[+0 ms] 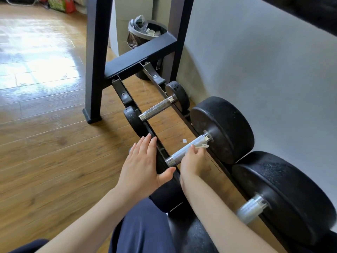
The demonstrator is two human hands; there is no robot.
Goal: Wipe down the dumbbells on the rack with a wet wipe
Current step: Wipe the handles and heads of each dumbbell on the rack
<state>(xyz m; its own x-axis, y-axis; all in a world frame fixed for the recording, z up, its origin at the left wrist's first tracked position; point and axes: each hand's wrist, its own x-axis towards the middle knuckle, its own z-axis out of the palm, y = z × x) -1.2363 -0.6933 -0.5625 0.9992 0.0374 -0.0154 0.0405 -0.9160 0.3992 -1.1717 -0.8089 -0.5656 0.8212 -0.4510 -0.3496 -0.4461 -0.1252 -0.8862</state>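
- The rack (133,57) is my landmark: a black frame whose two low rails run along the wall, over the wooden floor (45,125).
- I count three dumbbells on those rails. The nearest dumbbell (284,196) is the biggest, the middle dumbbell (222,128) sits just beyond it with their wall-side heads touching, and the small dumbbell (156,108) lies farthest along, near the rack's upright.
- One bin (145,33) stands behind the rack's cross bar.
- My left hand (144,161) lies flat, fingers straight and together, against the floor-side head of the middle dumbbell.
- My right hand (193,161) reaches over its knurled handle, fingers curled, pinching the one wet wipe (202,147) against the bar between the rails.
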